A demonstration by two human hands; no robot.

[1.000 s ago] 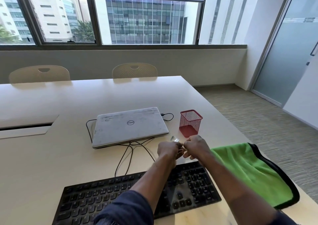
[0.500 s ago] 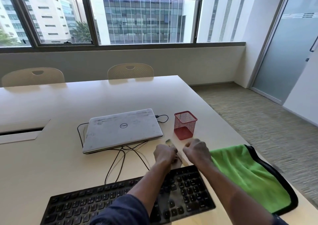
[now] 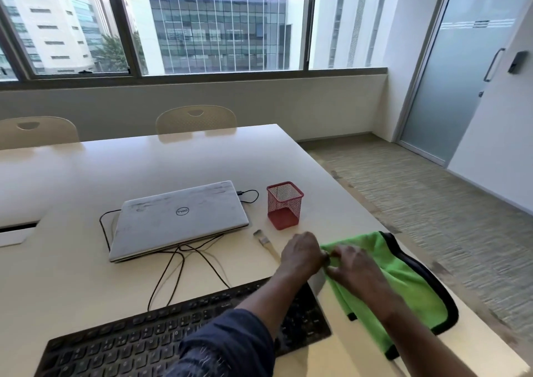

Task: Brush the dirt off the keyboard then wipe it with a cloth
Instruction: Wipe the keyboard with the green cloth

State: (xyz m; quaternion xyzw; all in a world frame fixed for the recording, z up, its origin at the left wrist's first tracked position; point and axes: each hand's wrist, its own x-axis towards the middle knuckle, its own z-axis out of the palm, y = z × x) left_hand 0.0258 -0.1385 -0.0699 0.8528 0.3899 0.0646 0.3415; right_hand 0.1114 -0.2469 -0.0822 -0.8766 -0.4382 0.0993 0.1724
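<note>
head view, dell logo on laptop, hands pinching green cloth

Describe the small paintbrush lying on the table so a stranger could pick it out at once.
Start at the closed grey Dell laptop on the long beige table. Just off its near right corner, in front of the red mesh pen holder, lies the small pale-handled brush. It is the only slim, stick-like thing there, lying flat left of the green cloth.
</note>
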